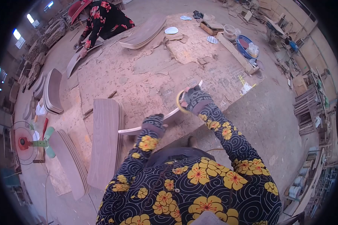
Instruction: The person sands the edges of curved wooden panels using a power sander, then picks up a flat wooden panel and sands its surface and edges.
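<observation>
One scuffed worktable (139, 88), cluttered workshop (274, 127).

A stack of boards (105, 144) lies on the near left of the table (150, 80), with a second stack (69, 163) left of it and a fan (24, 143) further left. Another stack (146, 32) lies on the far side, right of a co-worker (107, 20). At the far right, a beam (236, 54) lies beside a basin (241, 48).

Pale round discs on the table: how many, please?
3: a white disc beside the stacked boards, a second disc farther back, a third disc near the wooden beam. Others may be hidden.
</observation>
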